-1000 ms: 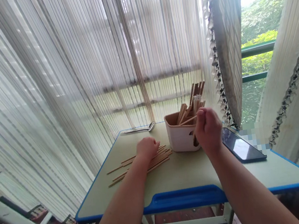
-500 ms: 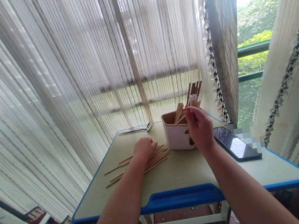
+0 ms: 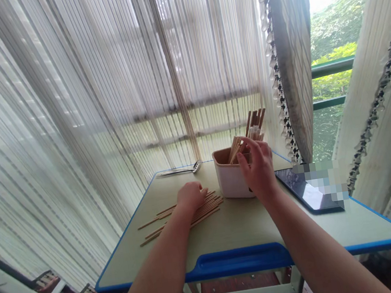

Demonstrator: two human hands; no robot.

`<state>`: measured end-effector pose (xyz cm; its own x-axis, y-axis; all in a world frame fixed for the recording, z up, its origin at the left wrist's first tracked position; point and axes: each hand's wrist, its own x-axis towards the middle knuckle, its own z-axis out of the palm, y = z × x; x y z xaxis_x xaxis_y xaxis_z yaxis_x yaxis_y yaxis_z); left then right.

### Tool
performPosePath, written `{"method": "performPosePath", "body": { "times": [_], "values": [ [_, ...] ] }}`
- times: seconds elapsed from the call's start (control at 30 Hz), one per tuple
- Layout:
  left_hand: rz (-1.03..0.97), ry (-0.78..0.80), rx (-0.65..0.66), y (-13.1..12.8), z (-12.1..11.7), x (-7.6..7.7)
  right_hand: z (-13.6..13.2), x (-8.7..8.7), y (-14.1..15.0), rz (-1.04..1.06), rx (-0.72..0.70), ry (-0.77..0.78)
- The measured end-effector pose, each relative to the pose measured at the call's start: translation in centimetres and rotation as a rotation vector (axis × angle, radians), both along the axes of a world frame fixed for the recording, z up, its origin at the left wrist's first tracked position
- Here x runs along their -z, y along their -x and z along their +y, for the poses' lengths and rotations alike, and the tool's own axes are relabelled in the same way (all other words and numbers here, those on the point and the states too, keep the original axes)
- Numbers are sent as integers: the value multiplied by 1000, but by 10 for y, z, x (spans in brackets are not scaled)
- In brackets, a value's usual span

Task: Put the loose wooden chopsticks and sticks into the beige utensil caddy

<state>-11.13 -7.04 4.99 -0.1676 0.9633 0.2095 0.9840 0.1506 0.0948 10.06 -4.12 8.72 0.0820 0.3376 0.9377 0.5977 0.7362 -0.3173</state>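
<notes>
A pile of wooden chopsticks point(image 3: 209, 205) lies on the small blue-edged table point(image 3: 236, 230). My left hand point(image 3: 190, 197) rests on this pile with its fingers curled; whether it grips any stick is hidden. A white holder point(image 3: 231, 180) behind the pile has several more chopsticks point(image 3: 238, 143) standing in it. My right hand point(image 3: 260, 169) is against the holder's right front, fingers spread and reaching over its rim among the upright sticks. I see nothing held in it.
A dark phone point(image 3: 309, 191) lies on the table right of the holder. A metal spoon point(image 3: 180, 170) sits at the table's far edge. Sheer curtains point(image 3: 99, 82) hang close behind. A blue tray lip point(image 3: 238, 259) runs along the near edge.
My right hand was pinching a chopstick above the holder; now it has lowered and its fingers have spread over the holder. The left hand has stayed on the pile.
</notes>
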Motion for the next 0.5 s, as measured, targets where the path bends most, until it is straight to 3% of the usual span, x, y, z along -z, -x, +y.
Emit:
{"method": "performPosePath", "body": {
  "times": [0.2,0.37,0.5],
  "values": [
    [-10,-7,2,0,0,0,-4,-1,2,-129,-9,38],
    [-7,-8,7,0,-1,-1,-7,-2,2,-89,52,-4],
    [-3,-1,-7,0,0,0,-8,-2,2,-137,21,-11]
  ]
}}
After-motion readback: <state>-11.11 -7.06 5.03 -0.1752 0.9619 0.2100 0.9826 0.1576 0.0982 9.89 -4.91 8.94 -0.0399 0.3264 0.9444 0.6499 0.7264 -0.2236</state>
